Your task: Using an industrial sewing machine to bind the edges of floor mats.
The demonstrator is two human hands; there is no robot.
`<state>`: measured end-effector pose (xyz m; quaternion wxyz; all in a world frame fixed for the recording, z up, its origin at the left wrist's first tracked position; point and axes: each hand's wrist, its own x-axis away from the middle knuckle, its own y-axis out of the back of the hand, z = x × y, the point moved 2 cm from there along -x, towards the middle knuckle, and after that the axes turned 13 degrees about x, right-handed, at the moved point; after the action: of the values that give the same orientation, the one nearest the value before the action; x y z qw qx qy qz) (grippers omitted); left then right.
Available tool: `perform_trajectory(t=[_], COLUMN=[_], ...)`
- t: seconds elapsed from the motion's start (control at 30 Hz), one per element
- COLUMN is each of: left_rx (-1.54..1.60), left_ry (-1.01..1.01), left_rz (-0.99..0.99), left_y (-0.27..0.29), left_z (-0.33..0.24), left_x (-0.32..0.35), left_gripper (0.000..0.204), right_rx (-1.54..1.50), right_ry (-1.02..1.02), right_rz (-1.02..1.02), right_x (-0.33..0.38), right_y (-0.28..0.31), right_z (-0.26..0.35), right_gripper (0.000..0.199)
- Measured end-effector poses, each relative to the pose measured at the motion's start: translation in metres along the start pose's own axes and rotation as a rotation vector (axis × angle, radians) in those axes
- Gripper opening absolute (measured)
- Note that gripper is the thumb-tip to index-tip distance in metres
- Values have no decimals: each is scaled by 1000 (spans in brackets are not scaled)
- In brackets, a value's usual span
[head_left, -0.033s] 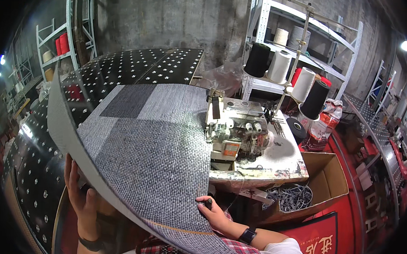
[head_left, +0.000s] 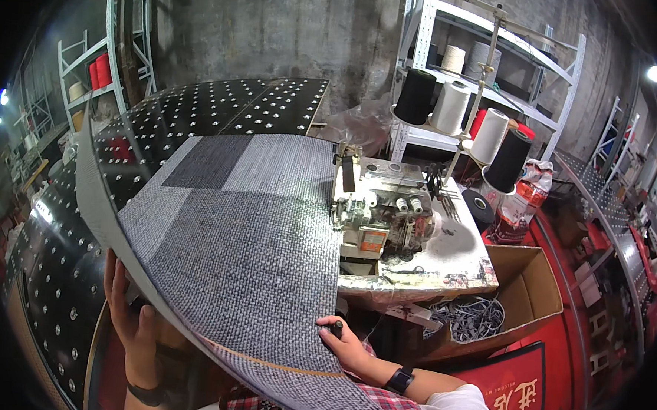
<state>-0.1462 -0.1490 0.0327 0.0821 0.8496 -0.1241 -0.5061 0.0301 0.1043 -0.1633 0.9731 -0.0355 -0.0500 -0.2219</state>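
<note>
A grey woven mat [head_left: 252, 238] with darker blocks spans from the perforated table to the sewing machine [head_left: 384, 208], its right edge lying along the machine. Its left side curls up and its near end droops toward me; an orange line crosses the near end. My left hand [head_left: 132, 328] is under the raised left side, fingers stretched up against the underside and thumb apart. At the mat's right edge, my right hand [head_left: 347, 347] is closed on the border. A small black object [head_left: 336, 328] shows at its fingers; its kind is unclear.
Black and white thread cones [head_left: 450, 107] stand on a rack behind the machine. A cardboard box [head_left: 528, 290] with grey trimmings [head_left: 471, 316] sits at right, beside a red doormat [head_left: 508, 389]. The black perforated table [head_left: 49, 287] extends left and back.
The mat has slid slightly forward along the machine, and its orange line shows farther to the left. Both hands stay in nearly the same place.
</note>
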Motion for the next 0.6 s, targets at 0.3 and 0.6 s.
perform_trajectory(t=[0.3, 0.6], left_rx=[311, 1056], left_ry=[76, 731], left_rz=[-52, -632], left_y=[15, 26], left_z=[35, 19], left_x=[38, 11], left_gripper=[51, 60], right_rx=[-84, -129], right_ry=[-8, 61], right_rz=[57, 71], right_x=[-1, -5], right_y=[-1, -1], right_z=[3, -2], right_gripper=[21, 21])
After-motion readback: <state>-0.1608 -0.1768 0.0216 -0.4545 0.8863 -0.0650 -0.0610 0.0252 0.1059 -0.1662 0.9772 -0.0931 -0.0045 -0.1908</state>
